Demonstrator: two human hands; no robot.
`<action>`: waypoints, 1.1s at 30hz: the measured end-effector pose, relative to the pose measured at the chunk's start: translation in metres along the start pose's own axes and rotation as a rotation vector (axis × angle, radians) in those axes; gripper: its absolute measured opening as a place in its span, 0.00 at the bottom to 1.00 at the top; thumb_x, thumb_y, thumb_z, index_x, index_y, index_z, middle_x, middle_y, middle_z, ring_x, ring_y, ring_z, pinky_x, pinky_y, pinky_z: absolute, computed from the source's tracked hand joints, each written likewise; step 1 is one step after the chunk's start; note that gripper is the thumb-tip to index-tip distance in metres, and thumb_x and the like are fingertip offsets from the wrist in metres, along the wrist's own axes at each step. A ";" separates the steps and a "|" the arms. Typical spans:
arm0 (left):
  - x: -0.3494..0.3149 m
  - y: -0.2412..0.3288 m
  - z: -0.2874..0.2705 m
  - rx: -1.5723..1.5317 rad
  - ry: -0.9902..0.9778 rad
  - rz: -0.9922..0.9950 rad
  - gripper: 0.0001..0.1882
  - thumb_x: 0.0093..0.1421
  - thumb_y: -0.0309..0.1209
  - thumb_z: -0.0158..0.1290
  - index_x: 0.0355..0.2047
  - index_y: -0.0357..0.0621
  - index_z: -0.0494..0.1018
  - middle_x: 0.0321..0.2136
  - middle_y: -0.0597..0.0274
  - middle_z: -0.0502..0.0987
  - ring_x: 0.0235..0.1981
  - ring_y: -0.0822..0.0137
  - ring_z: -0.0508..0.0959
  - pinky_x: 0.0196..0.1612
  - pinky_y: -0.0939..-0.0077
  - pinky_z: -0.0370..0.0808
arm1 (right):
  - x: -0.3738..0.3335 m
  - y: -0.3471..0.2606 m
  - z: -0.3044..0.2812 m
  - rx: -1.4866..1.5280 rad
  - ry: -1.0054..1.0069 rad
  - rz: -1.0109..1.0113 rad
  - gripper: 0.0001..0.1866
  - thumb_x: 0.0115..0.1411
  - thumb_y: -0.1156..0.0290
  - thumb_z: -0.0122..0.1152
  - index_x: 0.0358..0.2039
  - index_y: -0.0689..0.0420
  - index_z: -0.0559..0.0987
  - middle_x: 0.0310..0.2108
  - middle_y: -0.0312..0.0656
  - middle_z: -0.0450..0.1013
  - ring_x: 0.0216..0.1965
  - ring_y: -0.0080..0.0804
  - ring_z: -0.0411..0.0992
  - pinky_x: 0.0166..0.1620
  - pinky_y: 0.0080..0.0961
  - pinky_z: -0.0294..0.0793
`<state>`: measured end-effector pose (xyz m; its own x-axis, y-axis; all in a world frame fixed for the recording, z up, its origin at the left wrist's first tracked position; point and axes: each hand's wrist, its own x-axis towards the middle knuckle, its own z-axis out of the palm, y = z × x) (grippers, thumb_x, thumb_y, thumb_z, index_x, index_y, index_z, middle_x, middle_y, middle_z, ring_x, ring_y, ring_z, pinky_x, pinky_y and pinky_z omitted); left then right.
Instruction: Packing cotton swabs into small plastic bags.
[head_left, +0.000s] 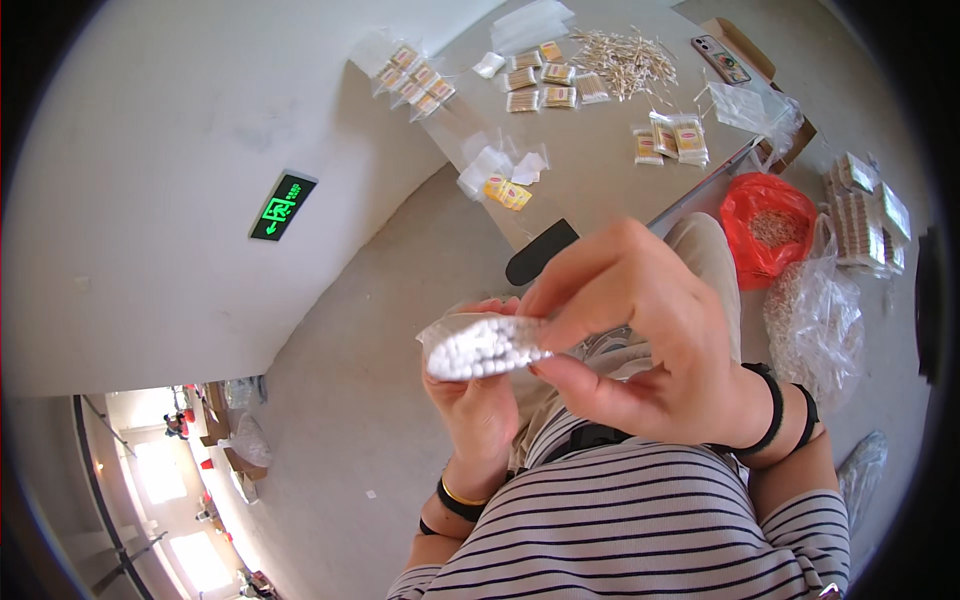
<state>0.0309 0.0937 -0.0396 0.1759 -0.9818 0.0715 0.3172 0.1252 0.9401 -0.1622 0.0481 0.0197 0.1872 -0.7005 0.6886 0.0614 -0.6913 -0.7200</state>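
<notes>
In front of my body I hold a small clear bag of cotton swabs (482, 348), its packed white tips facing me. My left hand (474, 412) is closed round it from below and from the left. With thumb and fingers, my right hand (655, 345) pinches the right end of the bag. Part of the bag is hidden behind the right fingers. Beyond my hands is the table (590, 165), where a heap of loose cotton swabs (628, 64) lies at the far side. Filled swab packs (557, 97) lie left of the heap, and more packs (690, 140) near the right edge.
Yellow cards (508, 192) and plastic sleeves lie at the table's left corner, with bagged packs (412, 80) beyond. A phone (720, 58) rests at the far right. Right of the table stand a red bag (738, 215), a clear bag (815, 330) and stacked packs (858, 220).
</notes>
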 end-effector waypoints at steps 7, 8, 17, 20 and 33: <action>0.000 -0.003 0.002 0.051 0.002 0.033 0.20 0.63 0.36 0.58 0.48 0.39 0.67 0.47 0.51 0.74 0.51 0.55 0.77 0.54 0.59 0.76 | -0.006 0.001 0.005 0.060 -0.007 -0.034 0.15 0.52 0.77 0.71 0.39 0.58 0.75 0.40 0.48 0.75 0.40 0.39 0.76 0.42 0.29 0.76; 0.001 -0.004 0.002 0.062 -0.016 0.052 0.18 0.63 0.36 0.58 0.47 0.40 0.67 0.47 0.51 0.74 0.51 0.55 0.77 0.54 0.59 0.76 | -0.006 0.002 0.006 0.080 -0.007 -0.035 0.16 0.52 0.77 0.72 0.40 0.59 0.75 0.40 0.48 0.75 0.40 0.39 0.76 0.42 0.30 0.76; 0.021 -0.023 -0.020 0.087 -0.311 0.362 0.21 0.58 0.35 0.64 0.45 0.40 0.67 0.43 0.51 0.76 0.47 0.52 0.79 0.50 0.56 0.80 | -0.005 0.001 0.009 0.051 -0.052 -0.049 0.19 0.52 0.75 0.72 0.44 0.59 0.77 0.40 0.44 0.76 0.41 0.38 0.76 0.43 0.29 0.76; 0.013 -0.023 -0.016 0.043 -0.214 0.245 0.22 0.56 0.34 0.65 0.45 0.40 0.67 0.43 0.52 0.76 0.47 0.52 0.80 0.50 0.56 0.79 | -0.005 0.001 0.010 0.052 -0.052 -0.048 0.18 0.52 0.75 0.72 0.43 0.59 0.78 0.39 0.43 0.76 0.40 0.37 0.75 0.42 0.29 0.75; -0.002 -0.007 -0.009 0.187 -0.118 0.030 0.27 0.54 0.35 0.68 0.46 0.42 0.65 0.44 0.53 0.76 0.50 0.54 0.78 0.53 0.59 0.77 | -0.005 0.001 0.014 0.041 -0.023 -0.079 0.16 0.51 0.77 0.71 0.40 0.57 0.78 0.37 0.42 0.75 0.38 0.37 0.75 0.40 0.29 0.74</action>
<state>0.0370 0.0965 -0.0497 0.0692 -0.9893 0.1284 0.1334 0.1367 0.9816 -0.1497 0.0533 0.0138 0.2022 -0.6393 0.7419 0.1172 -0.7363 -0.6664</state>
